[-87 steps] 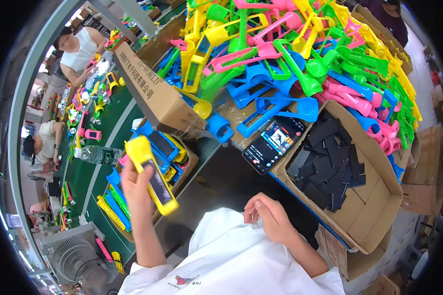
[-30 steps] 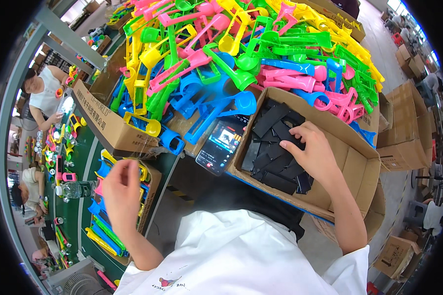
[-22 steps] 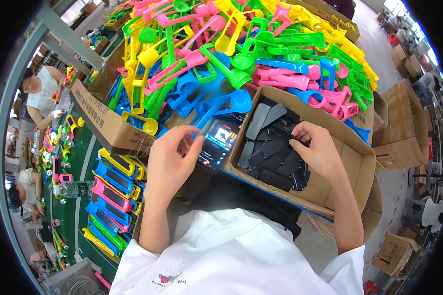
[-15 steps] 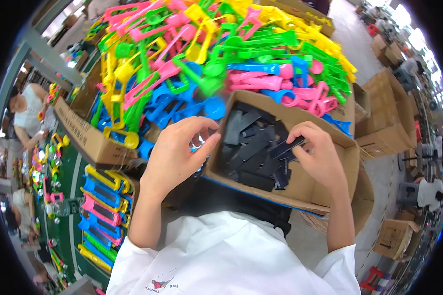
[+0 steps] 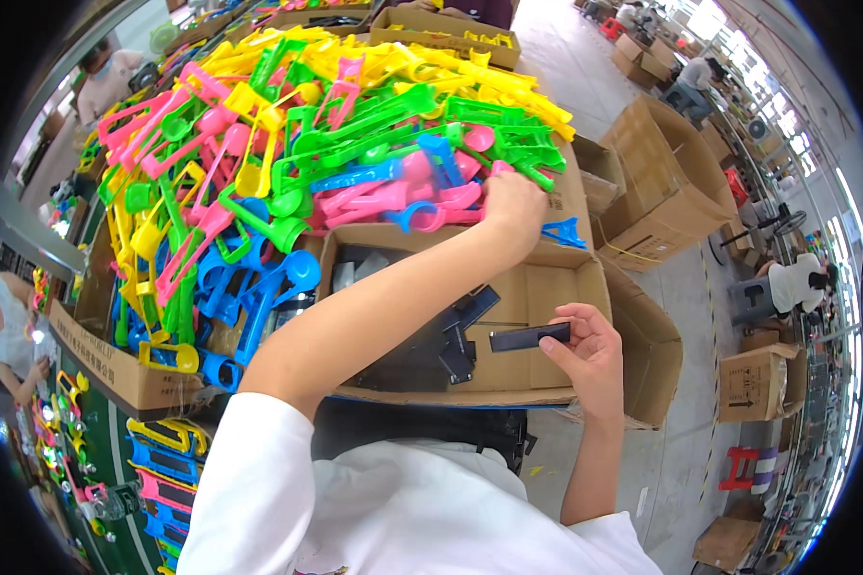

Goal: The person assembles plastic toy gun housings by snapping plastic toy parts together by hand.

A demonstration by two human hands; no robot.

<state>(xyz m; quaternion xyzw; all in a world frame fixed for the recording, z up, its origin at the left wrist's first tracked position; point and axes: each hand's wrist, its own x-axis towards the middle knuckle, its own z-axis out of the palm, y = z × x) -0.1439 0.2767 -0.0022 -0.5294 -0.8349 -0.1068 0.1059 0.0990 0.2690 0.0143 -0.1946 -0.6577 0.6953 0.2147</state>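
My left hand (image 5: 514, 206) reaches far across the cardboard box (image 5: 585, 287) and rests on the big pile of bright plastic toy frames (image 5: 336, 144), its fingers down among pink and blue pieces at the pile's right edge. What it grips there I cannot tell. My right hand (image 5: 590, 355) hovers over the box's right side, pinching a flat black rectangular plate (image 5: 530, 336). More black plates (image 5: 455, 331) lie loose in the box, partly hidden under my left forearm.
A long open carton (image 5: 115, 369) sits at my left, with assembled colourful toys (image 5: 163, 460) below it on a green bench. Other people work at the far left. Stacked cardboard boxes (image 5: 662, 192) and a red stool (image 5: 738, 468) stand on the floor to the right.
My left hand has left the box's near edge and stretched out to the toy pile. My right hand has lifted one black plate out of the box. The view has tilted upward.
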